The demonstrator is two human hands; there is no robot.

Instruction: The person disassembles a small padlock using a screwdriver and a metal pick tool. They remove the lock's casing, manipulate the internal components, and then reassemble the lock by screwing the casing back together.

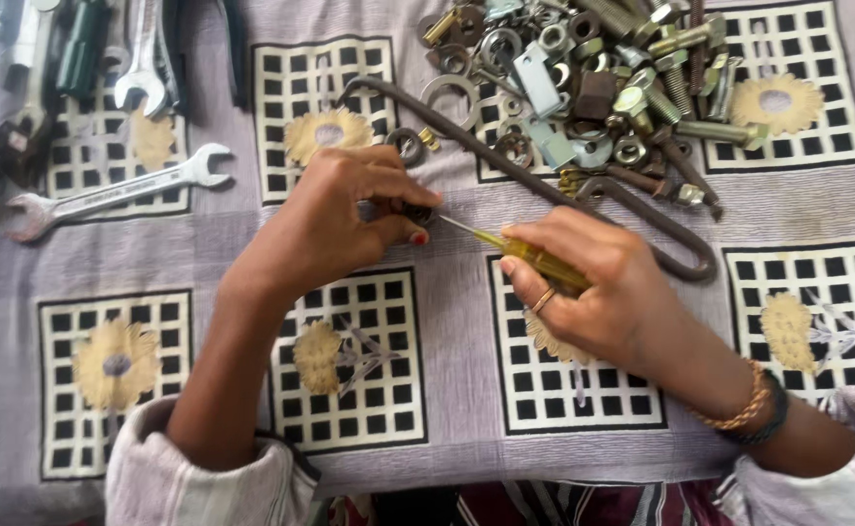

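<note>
Head view: left hand (335, 219) pinches a small dark round part (418, 213) steady on the patterned cloth (456, 321); right hand (588, 282) is wrapped around a yellow-handled screwdriver (534, 258), tip angled into that part. Bolt-and-washer pile (593, 78) lies close behind, wrenches (115, 195) left.

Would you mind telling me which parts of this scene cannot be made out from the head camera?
- Small dark part at the left hand: mostly covered by its fingers; kind unclear.
- Screwdriver handle: largely hidden inside the right hand.
- Tools at top left: cut off by the frame edge.
- Pile of nuts and bolts: pieces overlap; the top is cut off.
</note>
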